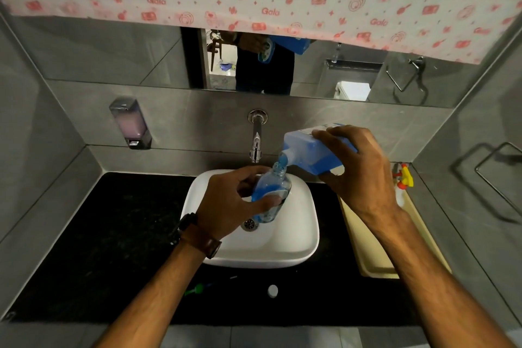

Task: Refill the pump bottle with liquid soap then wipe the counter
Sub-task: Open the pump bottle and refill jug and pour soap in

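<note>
Your left hand (234, 200) is closed around the pump bottle (269, 195), holding it tilted over the sink (305, 234) with its open neck up toward the tap (255, 147). Your right hand (358, 167) is wrapped around the refill jug (308, 150), tipped so its spout sits right at the bottle's mouth, and blue soap is running in. The bottle looks well filled already, so ease the jug's tilt back and slow the stream; watch the level near the shoulder and leave room for the pump tube. Keep spout and neck touching or just apart, and stay over the basin so drips land there and not on the bench (113, 234). The white cap (273, 290) lies near the bench's front edge, just in front of the sink, with a green-ended piece (197, 289) to its left, likely the pump. The bench's left half is open room for setting the jug down. On the right, a beige tray (375, 260) fills the bench beside the sink, with a yellow-topped sprayer (404, 176) at the back right corner, so that side is tight.
</note>
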The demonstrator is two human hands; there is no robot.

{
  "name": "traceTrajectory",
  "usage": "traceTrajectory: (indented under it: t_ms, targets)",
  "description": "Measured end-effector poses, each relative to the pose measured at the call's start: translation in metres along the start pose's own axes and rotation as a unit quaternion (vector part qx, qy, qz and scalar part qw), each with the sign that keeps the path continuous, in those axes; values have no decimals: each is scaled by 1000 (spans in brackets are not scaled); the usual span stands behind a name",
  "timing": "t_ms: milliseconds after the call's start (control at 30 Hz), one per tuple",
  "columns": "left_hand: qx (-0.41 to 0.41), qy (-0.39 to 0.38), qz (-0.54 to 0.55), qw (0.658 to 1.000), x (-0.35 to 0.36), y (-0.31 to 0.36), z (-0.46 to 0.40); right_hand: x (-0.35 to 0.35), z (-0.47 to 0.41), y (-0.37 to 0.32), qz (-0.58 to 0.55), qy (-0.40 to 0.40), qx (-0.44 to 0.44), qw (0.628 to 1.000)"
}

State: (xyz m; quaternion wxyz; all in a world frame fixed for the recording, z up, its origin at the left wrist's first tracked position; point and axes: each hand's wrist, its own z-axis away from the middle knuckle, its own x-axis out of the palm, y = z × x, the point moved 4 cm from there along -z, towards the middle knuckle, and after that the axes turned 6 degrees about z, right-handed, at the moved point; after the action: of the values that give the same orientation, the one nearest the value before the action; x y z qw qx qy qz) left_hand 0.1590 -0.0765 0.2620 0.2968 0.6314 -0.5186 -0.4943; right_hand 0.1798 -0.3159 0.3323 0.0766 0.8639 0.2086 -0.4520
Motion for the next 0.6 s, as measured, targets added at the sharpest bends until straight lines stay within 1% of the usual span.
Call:
traceTrajectory:
  t_ms: [600]
  targets:
    - [-4,5,12,1000,0,-6,1,-1,0,5,18,20,-19,999]
